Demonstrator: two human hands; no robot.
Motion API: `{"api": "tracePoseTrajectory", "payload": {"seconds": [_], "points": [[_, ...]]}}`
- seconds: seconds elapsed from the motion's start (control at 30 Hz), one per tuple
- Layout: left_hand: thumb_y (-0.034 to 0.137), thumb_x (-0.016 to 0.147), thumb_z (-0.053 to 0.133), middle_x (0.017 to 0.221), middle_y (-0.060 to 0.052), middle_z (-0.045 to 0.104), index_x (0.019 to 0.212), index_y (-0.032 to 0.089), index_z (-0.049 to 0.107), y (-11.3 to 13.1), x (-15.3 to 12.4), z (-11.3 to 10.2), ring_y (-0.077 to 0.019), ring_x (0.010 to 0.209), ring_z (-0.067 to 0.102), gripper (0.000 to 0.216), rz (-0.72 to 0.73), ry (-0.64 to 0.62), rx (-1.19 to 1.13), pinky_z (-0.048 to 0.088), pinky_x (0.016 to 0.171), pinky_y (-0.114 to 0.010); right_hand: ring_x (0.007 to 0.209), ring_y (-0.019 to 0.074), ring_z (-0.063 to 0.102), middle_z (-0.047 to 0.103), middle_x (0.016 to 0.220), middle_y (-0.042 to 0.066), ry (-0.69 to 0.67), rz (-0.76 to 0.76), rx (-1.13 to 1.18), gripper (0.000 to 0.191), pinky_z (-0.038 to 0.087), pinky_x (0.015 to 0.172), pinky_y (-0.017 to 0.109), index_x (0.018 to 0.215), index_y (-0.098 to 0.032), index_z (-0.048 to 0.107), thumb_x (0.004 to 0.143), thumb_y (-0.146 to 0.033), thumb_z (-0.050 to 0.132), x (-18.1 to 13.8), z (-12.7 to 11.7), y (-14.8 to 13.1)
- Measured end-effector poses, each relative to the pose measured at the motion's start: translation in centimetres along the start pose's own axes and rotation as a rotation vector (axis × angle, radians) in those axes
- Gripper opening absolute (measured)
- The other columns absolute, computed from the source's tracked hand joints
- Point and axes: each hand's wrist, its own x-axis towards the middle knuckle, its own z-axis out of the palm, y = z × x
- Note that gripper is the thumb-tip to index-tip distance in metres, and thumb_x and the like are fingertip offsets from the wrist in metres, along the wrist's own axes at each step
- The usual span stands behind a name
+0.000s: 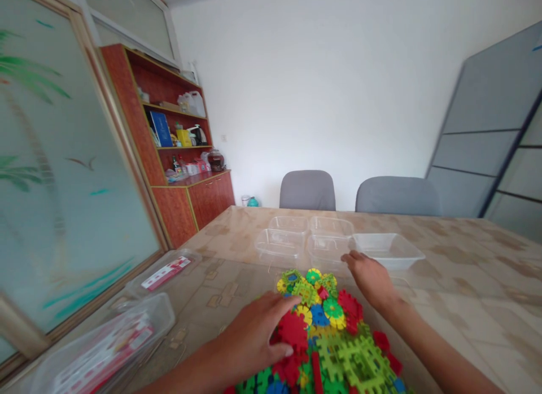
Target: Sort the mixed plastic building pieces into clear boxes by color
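Observation:
A heap of colourful plastic interlocking pieces (342, 349) lies at the table's near edge, mixing green squares, notched discs and red parts. Over its left side is my left hand (260, 326), thumb and fingers apart around a red toothed piece (292, 332); no firm grip shows. My right hand (370, 275) reaches beyond the heap, its fingers bent together by the near right corner of a clear plastic container (328, 250). What those fingertips hold, if anything, is hidden. Right of it stands a wider clear container (387, 250).
More clear containers (279, 244) stand in rows at mid-table. To the left lie a clear lid with a red-and-white label (167, 272) and a larger labelled clear box (105, 349). Two grey chairs (307, 191) are behind the table, and a wooden shelf unit (173, 128) is at the far left.

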Motion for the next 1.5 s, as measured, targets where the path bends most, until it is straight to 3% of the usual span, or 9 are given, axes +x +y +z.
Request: {"api": "tracePoseTrajectory", "payload": {"seconds": [0.3, 0.43, 0.6, 0.97, 1.2, 1.33, 1.5], "points": [[0.04, 0.068, 0.078, 0.134, -0.009, 0.055, 0.141, 0.029, 0.043, 1.4, 1.3, -0.9, -0.0337, 0.12, 0.051, 0.081, 0.089, -0.123, 0.098, 0.041, 0.1, -0.043, 0.097, 0.0256, 0.067, 0.064, 0.118, 0.013, 0.073, -0.017, 0.121, 0.037, 0.05, 0.075, 0.033, 0.121, -0.016, 0.058, 0.091, -0.011, 0.038, -1.4, 0.1, 1.8], [0.048, 0.07, 0.075, 0.131, -0.012, 0.057, 0.141, 0.027, 0.044, 1.7, 2.0, -1.4, -0.0352, 0.118, 0.053, 0.08, 0.154, -0.182, 0.15, 0.042, 0.098, -0.044, 0.092, 0.025, 0.068, 0.065, 0.117, 0.013, 0.094, -0.029, 0.196, 0.035, 0.051, 0.077, 0.034, 0.117, -0.016, 0.06, 0.092, -0.018, 0.036, -2.5, 0.2, 3.8], [0.046, 0.07, 0.077, 0.132, -0.01, 0.057, 0.142, 0.03, 0.041, 1.5, 2.1, -2.0, -0.0323, 0.118, 0.054, 0.082, 0.217, -0.205, 0.12, 0.042, 0.099, -0.041, 0.079, 0.0217, 0.069, 0.067, 0.112, 0.012, 0.113, -0.015, 0.289, 0.035, 0.052, 0.071, 0.033, 0.114, -0.017, 0.061, 0.092, -0.023, 0.035, -3.9, 0.6, 5.4], [0.047, 0.071, 0.076, 0.133, -0.011, 0.055, 0.143, 0.028, 0.039, 1.4, 1.7, -1.6, -0.0331, 0.12, 0.052, 0.084, 0.188, -0.204, 0.139, 0.041, 0.1, -0.043, 0.074, 0.0205, 0.069, 0.071, 0.103, 0.012, 0.133, -0.041, 0.39, 0.034, 0.053, 0.069, 0.033, 0.108, -0.017, 0.065, 0.09, -0.025, 0.038, -3.8, 0.7, 4.9], [0.033, 0.078, 0.07, 0.135, -0.009, 0.054, 0.142, 0.03, 0.04, 2.6, 1.3, -2.4, -0.0302, 0.121, 0.051, 0.071, 0.132, -0.137, 0.147, 0.039, 0.102, -0.042, 0.071, 0.0195, 0.068, 0.072, 0.1, 0.009, 0.141, -0.047, 0.422, 0.031, 0.053, 0.068, 0.032, 0.104, -0.02, 0.066, 0.089, -0.024, 0.04, -3.9, 0.5, 5.1], [0.027, 0.072, 0.072, 0.136, -0.008, 0.054, 0.142, 0.03, 0.041, 2.9, 0.1, -2.4, -0.0315, 0.119, 0.052, 0.076, 0.111, -0.209, 0.162, 0.041, 0.101, -0.041, 0.072, 0.0198, 0.069, 0.073, 0.099, 0.009, 0.154, -0.052, 0.437, 0.031, 0.053, 0.068, 0.031, 0.104, -0.019, 0.066, 0.088, -0.023, 0.04, -3.8, 0.4, 5.0], [0.043, 0.07, 0.074, 0.133, -0.01, 0.055, 0.142, 0.029, 0.041, 2.2, 0.2, -1.3, -0.0347, 0.117, 0.053, 0.08, 0.132, -0.24, 0.188, 0.043, 0.097, -0.043, 0.069, 0.0184, 0.069, 0.073, 0.098, 0.008, 0.191, -0.055, 0.44, 0.03, 0.053, 0.067, 0.03, 0.103, -0.02, 0.067, 0.088, -0.024, 0.041, -3.7, 0.5, 5.2]]}}
